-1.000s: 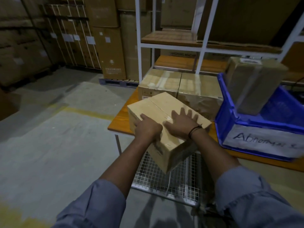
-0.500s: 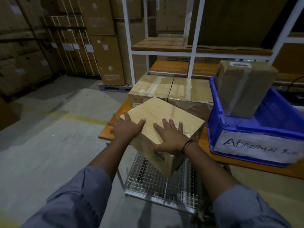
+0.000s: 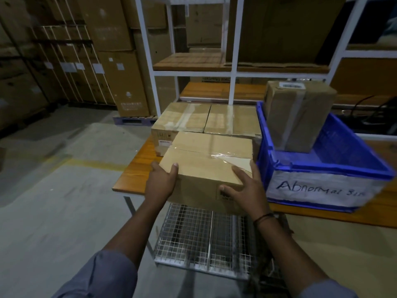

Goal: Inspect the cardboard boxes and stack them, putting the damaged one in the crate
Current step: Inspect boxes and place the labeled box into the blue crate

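- left hand [image 3: 160,181] and right hand [image 3: 247,188]: fingers clamp near box [image 3: 206,160] by its corners
- box at surface [image 3: 137,168] front edge
- blue crate [image 3: 322,168] just right, holds one carton [image 3: 298,115]

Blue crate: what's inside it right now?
One taped cardboard box stands upright in the crate, rising above the rim. The crate's near wall hides its floor.

You've squared up the box [image 3: 206,160] from its earlier angle, and your left hand [image 3: 160,182] and right hand [image 3: 247,188] moved from its top to its near corners.
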A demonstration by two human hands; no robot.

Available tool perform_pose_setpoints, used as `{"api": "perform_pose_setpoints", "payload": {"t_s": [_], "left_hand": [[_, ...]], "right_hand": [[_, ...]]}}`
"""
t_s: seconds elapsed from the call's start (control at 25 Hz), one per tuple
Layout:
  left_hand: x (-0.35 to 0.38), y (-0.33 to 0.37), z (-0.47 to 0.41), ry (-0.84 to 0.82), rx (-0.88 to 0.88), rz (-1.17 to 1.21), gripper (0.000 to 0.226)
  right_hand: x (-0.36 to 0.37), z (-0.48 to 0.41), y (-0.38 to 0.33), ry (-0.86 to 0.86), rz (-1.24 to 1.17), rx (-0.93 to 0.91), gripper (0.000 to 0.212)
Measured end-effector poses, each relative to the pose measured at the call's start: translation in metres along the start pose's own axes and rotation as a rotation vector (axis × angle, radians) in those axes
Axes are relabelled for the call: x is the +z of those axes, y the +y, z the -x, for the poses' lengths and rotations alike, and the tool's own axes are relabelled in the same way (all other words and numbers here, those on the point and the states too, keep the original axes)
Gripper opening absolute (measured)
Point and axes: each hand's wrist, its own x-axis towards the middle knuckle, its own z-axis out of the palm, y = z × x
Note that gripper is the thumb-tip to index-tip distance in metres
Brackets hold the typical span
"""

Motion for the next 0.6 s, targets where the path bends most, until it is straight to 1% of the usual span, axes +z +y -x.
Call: {"api": "perform_pose_setpoints", "payload": {"t_s": [0.12, 0.2, 0.28, 0.32, 0.36, 0.4, 0.52, 0.6], "left_hand": [[-0.013, 0.001, 0.008, 0.058, 0.073, -0.051, 0.061], [-0.027, 0.008, 0.016, 0.147, 0.132, -0.040, 0.055], [-0.044, 0.020, 0.019, 0.262, 0.239, 0.073, 0.044], [-0.052, 0.026, 0.017, 0.300, 0.303, 0.155, 0.039], [-0.057, 0.031, 0.012, 0.309, 0.366, 0.211, 0.036], [-0.059, 0.035, 0.007, 0.292, 0.419, 0.215, 0.038], [-0.053, 0.035, -0.002, 0.149, 0.485, 0.071, 0.054], [-0.048, 0.028, -0.003, 0.089, 0.502, 0.035, 0.064]], "right_hand": [[-0.005, 0.001, -0.006, 0.069, -0.018, -0.024, 0.067], [-0.016, -0.004, -0.016, 0.199, -0.051, -0.053, 0.057], [-0.026, -0.011, -0.034, 0.392, -0.081, -0.130, 0.048], [-0.030, -0.016, -0.042, 0.462, -0.086, -0.169, 0.046], [-0.034, -0.020, -0.051, 0.497, -0.078, -0.197, 0.045], [-0.038, -0.024, -0.056, 0.496, -0.053, -0.212, 0.044], [-0.041, -0.031, -0.060, 0.390, 0.135, -0.232, 0.041], [-0.037, -0.032, -0.060, 0.341, 0.306, -0.252, 0.048]]}}
